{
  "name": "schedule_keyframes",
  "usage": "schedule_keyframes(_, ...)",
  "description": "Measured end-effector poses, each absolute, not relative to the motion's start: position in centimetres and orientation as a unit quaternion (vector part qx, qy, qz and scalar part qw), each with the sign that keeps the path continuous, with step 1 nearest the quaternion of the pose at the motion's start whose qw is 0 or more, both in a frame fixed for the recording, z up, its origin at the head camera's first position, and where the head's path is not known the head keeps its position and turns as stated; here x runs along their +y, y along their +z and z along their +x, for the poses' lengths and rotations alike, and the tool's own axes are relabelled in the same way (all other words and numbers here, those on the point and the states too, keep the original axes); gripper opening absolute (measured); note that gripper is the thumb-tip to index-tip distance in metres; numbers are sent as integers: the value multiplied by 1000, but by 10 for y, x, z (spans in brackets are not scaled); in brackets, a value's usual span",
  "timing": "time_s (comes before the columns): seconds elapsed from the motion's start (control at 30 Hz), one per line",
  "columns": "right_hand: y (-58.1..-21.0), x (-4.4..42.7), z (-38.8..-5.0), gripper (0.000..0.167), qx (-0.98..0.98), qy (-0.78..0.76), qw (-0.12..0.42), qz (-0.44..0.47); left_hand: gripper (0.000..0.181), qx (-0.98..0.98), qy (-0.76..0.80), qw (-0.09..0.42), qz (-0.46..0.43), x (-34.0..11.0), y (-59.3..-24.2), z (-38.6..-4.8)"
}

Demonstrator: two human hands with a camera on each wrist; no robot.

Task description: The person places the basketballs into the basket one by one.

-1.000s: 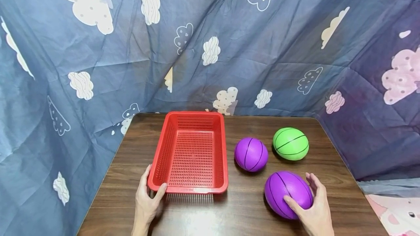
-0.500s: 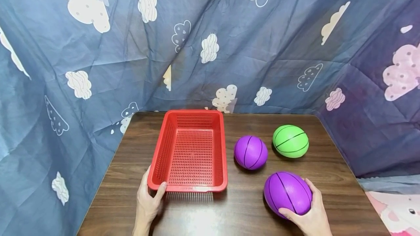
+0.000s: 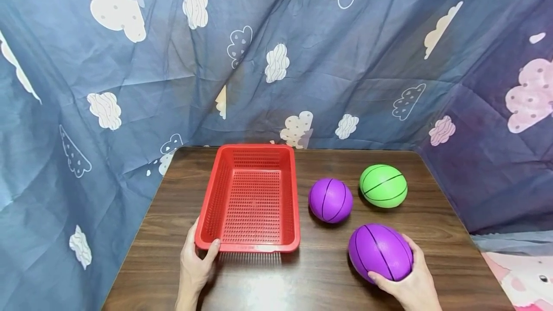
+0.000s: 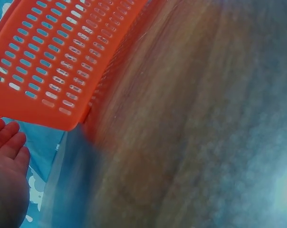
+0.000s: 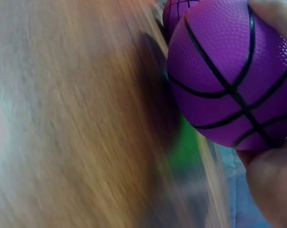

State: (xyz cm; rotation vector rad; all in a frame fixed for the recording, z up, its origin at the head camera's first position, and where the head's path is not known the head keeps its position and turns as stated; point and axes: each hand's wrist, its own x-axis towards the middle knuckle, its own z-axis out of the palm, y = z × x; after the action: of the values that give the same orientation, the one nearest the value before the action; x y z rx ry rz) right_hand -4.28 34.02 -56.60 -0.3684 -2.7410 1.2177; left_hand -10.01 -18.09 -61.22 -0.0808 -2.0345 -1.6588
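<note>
Since a second ago, the fingers of my right hand point(image 3: 412, 280) have settled closer round the nearer purple basketball point(image 3: 380, 248): the thumb has slid from the ball's upper face to its lower near edge, and the fingers that stood raised by its right side now lie against it. The ball has hardly shifted. My left hand point(image 3: 194, 267) has kept its place at the red plastic basket point(image 3: 254, 203).

Right thumb and fingers are spread apart with the ball clamped between them, thumb on its near side, fingers round its right. Whether its underside touches the desk point(image 3: 321, 272), I can't tell.

On my left, the fingers pinch the basket's near left corner, thumb over the near rim and the others along the outer wall; from the left wrist, the fingertips show just beside the slotted side. The basket stretches ahead and to the right of those fingers, its open top facing up, well to the left of my right ones.

Ahead and to the left of my right fingers rests the farther purple basketball point(image 3: 330, 200), near the basket but apart from it. Farther ahead, slightly left of those same fingers, is the green basketball point(image 3: 383, 186). Blue cloth point(image 3: 242, 85) printed with clouds hangs beyond them.
</note>
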Motion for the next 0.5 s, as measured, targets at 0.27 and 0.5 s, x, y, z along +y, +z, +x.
schedule_keyframes(0.27,-560,337,-49,137,-891,416,119,-137,82,-749,-612,253,-31,-179,-611,-100)
schedule_keyframes(0.5,-530,330,-74,133,-864,465,166,-95,82,-747,-616,248,-26,-180,-613,-100)
